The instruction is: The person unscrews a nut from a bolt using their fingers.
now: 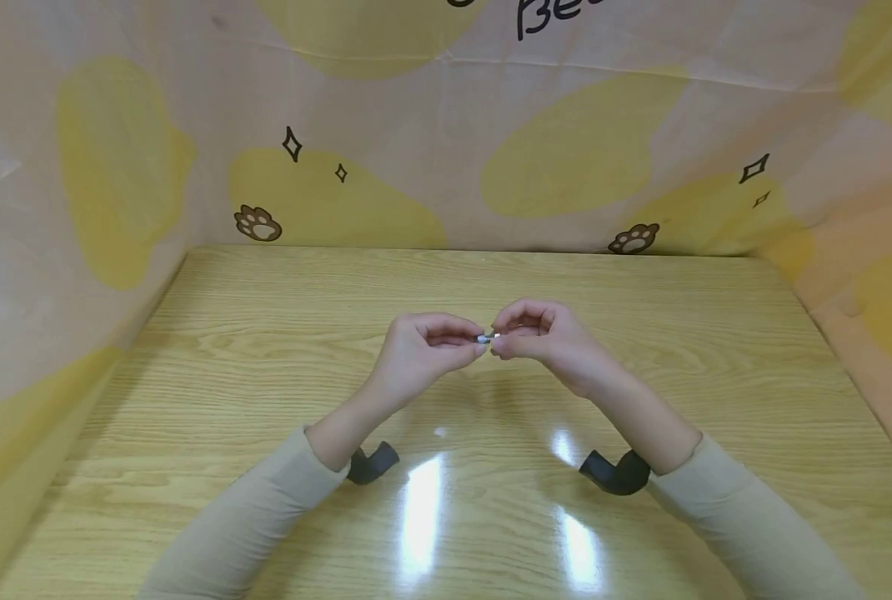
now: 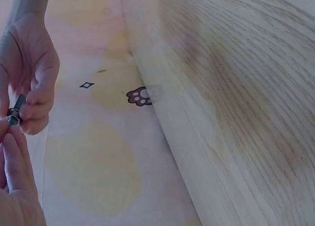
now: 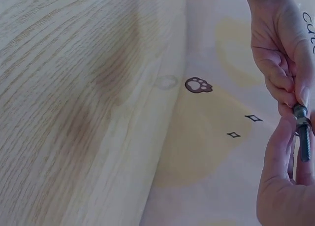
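Observation:
A small dark metal bolt (image 3: 305, 145) with a threaded shank is held in the air above the table, between both hands. A nut (image 3: 301, 120) sits around the bolt, partway along it. My left hand (image 1: 419, 350) pinches one end of the bolt between thumb and fingers. From the other side, my right hand (image 1: 554, 337) has its thumb and fingertips at the nut, with the shank reaching between its fingers. In the left wrist view the fingers partly cover the bolt (image 2: 19, 103). The fingertips of both hands nearly meet.
A wood-grain table (image 1: 266, 292) lies below the hands. Pale cloth (image 1: 446, 150) with yellow patches and paw prints hangs behind it and at both sides. Black curved pieces (image 1: 374, 463) stick out at both wrists. Bright reflections show on the near tabletop.

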Demonstrator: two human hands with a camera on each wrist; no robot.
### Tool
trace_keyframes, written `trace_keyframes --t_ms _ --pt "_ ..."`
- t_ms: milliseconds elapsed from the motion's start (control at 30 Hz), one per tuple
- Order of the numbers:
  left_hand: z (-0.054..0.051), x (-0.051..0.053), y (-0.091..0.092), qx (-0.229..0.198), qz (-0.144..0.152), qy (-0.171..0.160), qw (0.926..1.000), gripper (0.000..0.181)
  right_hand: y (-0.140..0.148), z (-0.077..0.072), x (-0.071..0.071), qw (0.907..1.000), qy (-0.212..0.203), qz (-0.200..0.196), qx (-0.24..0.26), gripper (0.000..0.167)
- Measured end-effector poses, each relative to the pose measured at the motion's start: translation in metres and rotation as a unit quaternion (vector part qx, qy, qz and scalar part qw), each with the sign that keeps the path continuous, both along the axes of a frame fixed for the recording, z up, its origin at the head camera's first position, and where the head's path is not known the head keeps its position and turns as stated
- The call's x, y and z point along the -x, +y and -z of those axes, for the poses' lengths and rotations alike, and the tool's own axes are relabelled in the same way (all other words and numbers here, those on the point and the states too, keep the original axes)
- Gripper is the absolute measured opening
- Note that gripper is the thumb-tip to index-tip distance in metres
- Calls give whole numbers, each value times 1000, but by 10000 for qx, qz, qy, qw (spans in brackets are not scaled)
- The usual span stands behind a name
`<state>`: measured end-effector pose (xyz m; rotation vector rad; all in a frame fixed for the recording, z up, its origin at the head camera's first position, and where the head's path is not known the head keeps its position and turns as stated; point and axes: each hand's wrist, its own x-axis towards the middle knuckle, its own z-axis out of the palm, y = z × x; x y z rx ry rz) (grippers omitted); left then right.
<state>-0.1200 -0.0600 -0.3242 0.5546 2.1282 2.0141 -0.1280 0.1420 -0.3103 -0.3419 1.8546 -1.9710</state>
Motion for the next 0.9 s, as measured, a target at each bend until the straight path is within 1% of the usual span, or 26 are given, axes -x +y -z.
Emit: trace_keyframes --t_ms 100,133,200,300,400,467,667,800,900 --pt "0 0 -1 25 13 25 10000 15 2 0 1 9998 154 -74 -67 23" --pt "0 0 -1 18 11 29 10000 15 2 0 1 9998 172 -79 -107 22" --pt "-1 0 -1 29 -42 21 10000 15 2 -1 1 9997 122 -43 -190 17" --pt "-1 0 0 22 -100 7 9999 15 0 -1 1 9997 -61 38 -223 8" --pt "-1 0 0 -10 -113 -7 9999 15 0 0 1 9997 -177 34 -181 8" --pt "-1 0 -1 -35 -102 -3 9999 16 0 0 1 9999 -126 16 -117 5" --pt "0 0 -2 -42 -69 34 10000 15 1 -1 0 10000 -7 -4 34 20" --pt "1 0 -2 -4 -109 40 9999 15 0 -1 1 9999 -107 -9 -76 11" --pt "1 0 -2 -3 -128 35 9999 15 -1 -1 1 9997 -217 1 -141 9"
